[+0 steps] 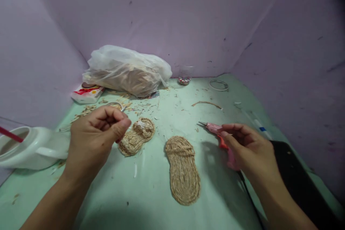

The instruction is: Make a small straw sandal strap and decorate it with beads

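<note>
My left hand (pixel 98 133) is raised over the table, thumb and forefinger pinched together; what they hold, if anything, is too small to make out. Beneath and just beyond it lies a small woven twine slipper (pixel 140 133) with white beads on its strap. A second twine slipper (pixel 184 172), with a band across its upper part, lies flat between my hands. On the right, my right hand (pixel 248 147) hovers with thumb and forefinger close together, their contents unclear. Partly behind those fingers is a pink glue gun (pixel 212 127) with an orange trigger, its nozzle pointing left.
A plastic bag (pixel 126 72) of dry fibre lies at the back, beside a white-and-red packet (pixel 87 94). A clear jar of beads (pixel 184 77) and a tape ring (pixel 219 85) stand near the wall. A white container (pixel 40 147) lies left; a black object (pixel 296 179) lies right.
</note>
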### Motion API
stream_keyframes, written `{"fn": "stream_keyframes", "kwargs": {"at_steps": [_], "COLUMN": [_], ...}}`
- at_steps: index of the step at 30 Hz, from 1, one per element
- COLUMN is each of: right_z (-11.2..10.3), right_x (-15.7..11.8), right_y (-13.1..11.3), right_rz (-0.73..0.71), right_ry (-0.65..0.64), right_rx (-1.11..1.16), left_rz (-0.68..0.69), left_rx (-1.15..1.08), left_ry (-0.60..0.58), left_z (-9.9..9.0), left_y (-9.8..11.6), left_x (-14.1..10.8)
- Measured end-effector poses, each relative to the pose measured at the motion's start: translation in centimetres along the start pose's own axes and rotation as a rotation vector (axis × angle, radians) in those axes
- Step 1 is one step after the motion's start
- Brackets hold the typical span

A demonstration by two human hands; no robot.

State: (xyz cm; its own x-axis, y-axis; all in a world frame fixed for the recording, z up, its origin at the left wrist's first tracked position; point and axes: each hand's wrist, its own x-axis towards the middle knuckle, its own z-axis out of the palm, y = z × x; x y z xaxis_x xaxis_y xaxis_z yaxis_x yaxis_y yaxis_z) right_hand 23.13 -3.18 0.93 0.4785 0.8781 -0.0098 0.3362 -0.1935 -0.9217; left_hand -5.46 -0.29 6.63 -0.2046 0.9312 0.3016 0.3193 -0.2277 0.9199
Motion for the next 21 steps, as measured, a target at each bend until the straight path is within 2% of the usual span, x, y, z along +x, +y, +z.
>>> {"fn": "stream_keyframes", "kwargs": {"at_steps": [3,4,6,9,12,14,18,21], "right_z": [-2.5,-3.3,-4.3,-4.3,-3.7,-3.6,-3.9,-3.8], "right_x": [1.0,1.2,1.4,1.0,0.6,0.5,0.6,0.4], "right_y": [0.3,0.6,1.2,1.7,1.5,1.3,1.2,0.7], "right_rz": [-0.002,0.006,0.029,0.007,-0.017,0.002,-0.004,-0.002], "right_ry": [0.011,-0.019,-0.137,-0.299,-0.326,-0.337,-0.326,-0.239], "right_rx": [-0.526,-0.694,-0.888,-0.980,-1.018,-1.013,-0.996,-1.030], "left_rz": [-0.037,-0.040,-0.042,-0.052,-0.109,-0.144,-0.155,-0.146], "left_rx": [0.071,0.099,0.143,0.173,0.232,0.281,0.433,0.679], "left_ry": [-0.081,-0.124,-0.255,-0.356,-0.314,-0.343,-0.528,-0.767], "left_z": [0.9,1.2,1.9,3.0,3.9,4.2,4.3,4.3], "left_y": [-0.3,-0.4,-0.4,-0.4,-0.7,-1.0,-1.6,-2.0], "left_x": [-1.0,-1.3,-1.8,-2.2,-2.4,-2.4,-2.4,-2.8]}}
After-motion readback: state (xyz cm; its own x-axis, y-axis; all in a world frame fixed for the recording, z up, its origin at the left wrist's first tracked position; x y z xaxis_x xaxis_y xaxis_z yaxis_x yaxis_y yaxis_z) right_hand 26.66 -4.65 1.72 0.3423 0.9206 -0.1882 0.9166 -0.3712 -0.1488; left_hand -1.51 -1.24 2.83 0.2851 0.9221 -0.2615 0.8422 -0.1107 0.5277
